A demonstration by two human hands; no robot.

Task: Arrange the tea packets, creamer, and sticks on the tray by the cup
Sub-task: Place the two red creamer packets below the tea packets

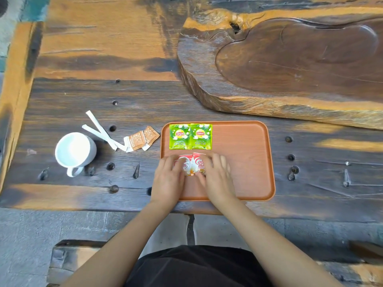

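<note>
You have only one view, from the camera on your head, looking steeply down and forward over the wooden counter (83, 59). It sits close: your forearms enter from the bottom edge, and your dark-clothed lap fills the bottom middle. The tray (248, 162) lies just below frame centre, with your left hand (169, 177) and right hand (217, 179) over its near-left part. The cup (74, 150) falls left of centre. The carved wooden slab (290, 59) fills the upper right. The wide lens bows the counter's edges outward, and the stone floor shows under its near edge.
</note>
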